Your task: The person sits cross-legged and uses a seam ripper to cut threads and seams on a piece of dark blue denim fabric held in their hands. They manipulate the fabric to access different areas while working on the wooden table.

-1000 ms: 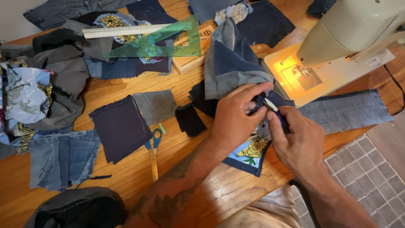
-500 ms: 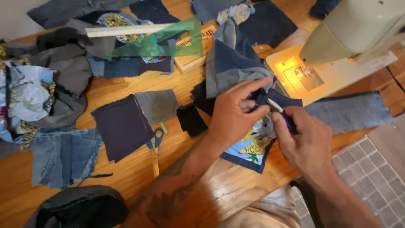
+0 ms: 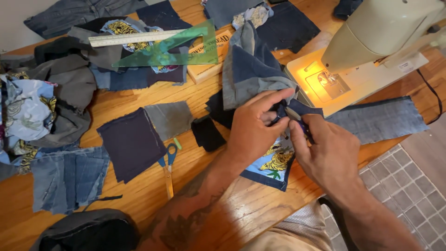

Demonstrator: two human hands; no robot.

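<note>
My left hand (image 3: 253, 128) pinches the edge of a dark blue patchwork fabric piece (image 3: 253, 69) that trails toward the sewing machine (image 3: 371, 42). My right hand (image 3: 325, 151) holds a small slim tool with a white tip (image 3: 293, 115) against the same seam. A printed light-blue patch with yellow figures (image 3: 272, 162) hangs below the hands over the wooden table (image 3: 237, 209). The fingers hide the exact spot where the tool meets the cloth.
Blue-handled scissors (image 3: 168, 158) lie left of my forearm beside a dark navy square (image 3: 130, 142) and a grey square (image 3: 169, 118). A green set square (image 3: 181, 46), a ruler (image 3: 134, 38) and denim scraps (image 3: 65, 176) cover the left. The machine's lamp (image 3: 320, 81) glows.
The view has drifted slightly, and my hands have shifted a little up and right along the seam. Both hands keep the same grip on fabric and tool.
</note>
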